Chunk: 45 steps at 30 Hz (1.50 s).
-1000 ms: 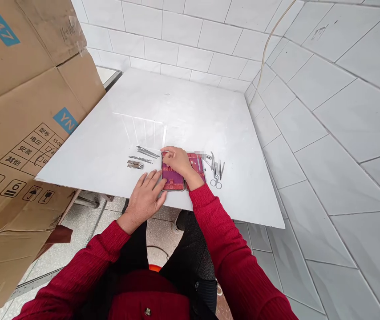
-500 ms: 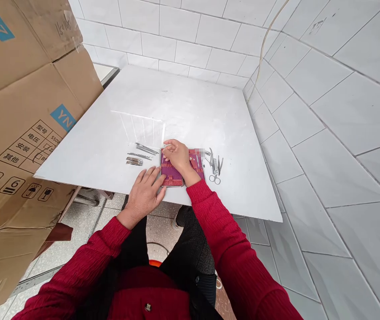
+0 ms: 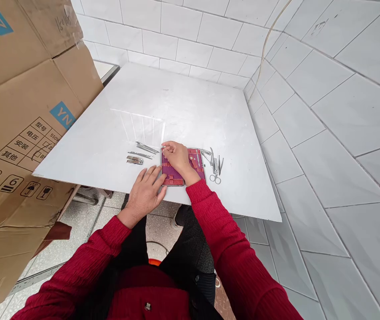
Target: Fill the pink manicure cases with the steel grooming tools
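Note:
An open dark-red manicure case [image 3: 172, 174] lies flat near the front edge of the white table [image 3: 176, 106]. My left hand [image 3: 146, 191] rests flat, fingers spread, touching the case's left edge. Over the case's upper left corner, my right hand [image 3: 175, 156] pinches a small metal tool whose tip pokes out to the left. Several loose metal tools [image 3: 141, 154] lie left of the case. Small scissors [image 3: 215, 177] and other metal tools [image 3: 212, 159] lie to its right.
A large cardboard box [image 3: 19, 120] with printed labels stands against the table's left side. White tiled walls [image 3: 326, 111] close in behind and on the right. A thin cable [image 3: 266, 44] runs down the back corner. Tiled floor shows below the table's front edge.
My right hand has crept slightly toward the case's upper left corner. The view shifted a little; the left hand and the loose tools stay put.

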{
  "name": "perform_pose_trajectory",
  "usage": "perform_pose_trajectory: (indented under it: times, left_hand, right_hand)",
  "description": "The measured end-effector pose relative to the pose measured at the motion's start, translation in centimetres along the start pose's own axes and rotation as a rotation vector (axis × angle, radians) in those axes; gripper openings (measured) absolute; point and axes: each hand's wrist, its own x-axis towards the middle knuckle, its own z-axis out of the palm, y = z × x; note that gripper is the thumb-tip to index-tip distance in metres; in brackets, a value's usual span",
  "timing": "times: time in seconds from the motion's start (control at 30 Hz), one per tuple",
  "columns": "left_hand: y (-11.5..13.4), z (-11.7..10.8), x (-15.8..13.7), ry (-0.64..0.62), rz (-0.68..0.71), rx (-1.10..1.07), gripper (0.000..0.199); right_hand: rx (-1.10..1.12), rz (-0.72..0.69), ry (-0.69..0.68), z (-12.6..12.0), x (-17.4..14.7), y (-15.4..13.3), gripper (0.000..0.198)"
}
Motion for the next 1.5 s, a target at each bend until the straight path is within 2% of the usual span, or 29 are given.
perform_pose_trajectory:
  times: [0.23, 0.43, 0.73, 0.87, 1.0, 1.1, 1.37, 1.5]
  left_hand:
    - [0.0, 0.0, 0.1, -0.012, -0.013, -0.036, 0.037]
    - [0.1, 0.1, 0.0, -0.014, -0.031, -0.066, 0.038]
    - [0.2, -0.1, -0.1, -0.028, -0.023, -0.038, 0.038]
    - [0.1, 0.1, -0.2, -0.021, -0.012, -0.014, 0.038]
    - [0.1, 0.1, -0.3, -0.028, -0.009, -0.011, 0.038]
    - [0.1, 0.1, -0.4, -0.031, -0.012, -0.019, 0.038]
    - [0.1, 0.4, -0.6, -0.002, -0.017, -0.025, 0.043]
    - [0.1, 0.4, -0.6, 0.000, -0.026, -0.047, 0.043]
  right_hand:
    - [-0.214, -0.076, 0.036, -0.4, -0.4, -0.5, 0.024]
    - [-0.313, -0.051, 0.012, -0.2, -0.5, -0.5, 0.025]
    - [-0.356, -0.041, 0.011, -0.1, -0.9, -0.9, 0.020]
    - [-0.293, -0.043, 0.005, 0.0, -1.1, -0.9, 0.020]
    - [-0.210, -0.084, 0.031, 0.0, -1.2, -0.7, 0.024]
    - [-0.243, -0.140, 0.049, 0.1, -1.6, -0.8, 0.023]
    - [-0.536, -0.277, -0.191, 0.8, -2.0, -4.3, 0.020]
    - [-0.728, -0.244, -0.242, 1.4, -1.1, -5.8, 0.019]
